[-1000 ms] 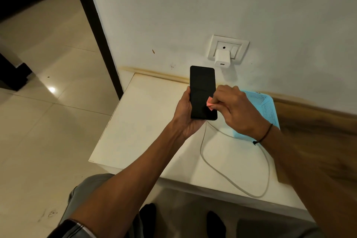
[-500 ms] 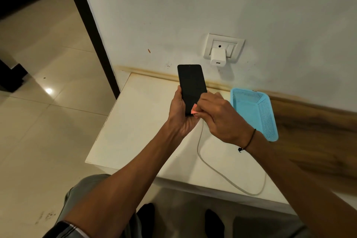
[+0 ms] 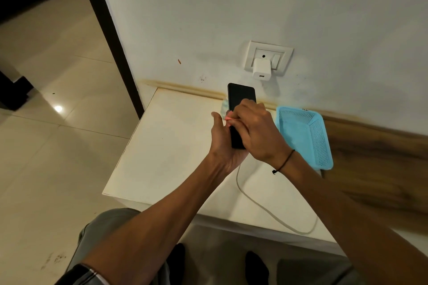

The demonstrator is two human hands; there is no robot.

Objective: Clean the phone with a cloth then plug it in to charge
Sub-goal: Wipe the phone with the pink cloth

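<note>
A black phone (image 3: 240, 97) with a dark screen is held upright over the white table (image 3: 171, 146) by my left hand (image 3: 222, 143), which grips its lower part. My right hand (image 3: 254, 129) pinches a small pink cloth (image 3: 228, 118) against the left side of the screen and covers the phone's middle. A white charger block (image 3: 261, 69) sits in the wall socket (image 3: 268, 58) just above. A pale charging cable (image 3: 266, 210) lies loose on the table below my hands, its phone end hidden under them.
A light blue perforated basket (image 3: 308, 132) stands on the table by the wall, right of my hands. A dark door frame (image 3: 111, 37) rises at the left, with tiled floor (image 3: 46, 146) beyond. A wooden surface (image 3: 379, 169) adjoins the table on the right.
My right hand with the pink cloth has slid from the screen's lower right edge across to its left side and moved up the phone. The left hand keeps holding the phone.
</note>
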